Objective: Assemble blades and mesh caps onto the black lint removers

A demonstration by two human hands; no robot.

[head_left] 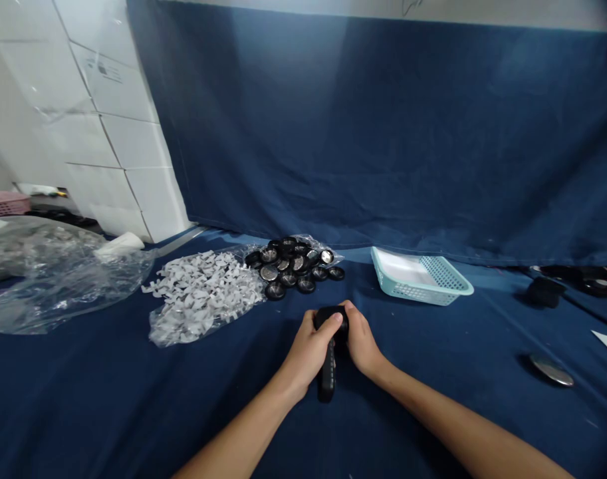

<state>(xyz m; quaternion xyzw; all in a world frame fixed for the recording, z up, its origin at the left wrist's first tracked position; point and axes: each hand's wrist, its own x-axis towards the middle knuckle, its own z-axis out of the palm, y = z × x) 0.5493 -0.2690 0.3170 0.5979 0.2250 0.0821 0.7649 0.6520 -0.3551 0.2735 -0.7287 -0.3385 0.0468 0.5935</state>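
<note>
Fingers of my left hand and right hand curled around a black handled object, round black pieces beyond, white bits leftward, turquoise basket rightward.

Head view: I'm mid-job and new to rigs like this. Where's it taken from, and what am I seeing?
There is no machine: this is bare-handed work. The picture comes from a camera worn on the head, looking forward and down. The left hand and right hand together hold a black object, partly hidden, with a bar-like part pointing toward the wearer. On the blue cloth are small white pieces, black round parts, a turquoise basket and, at right, a shiny rounded thing.
</note>
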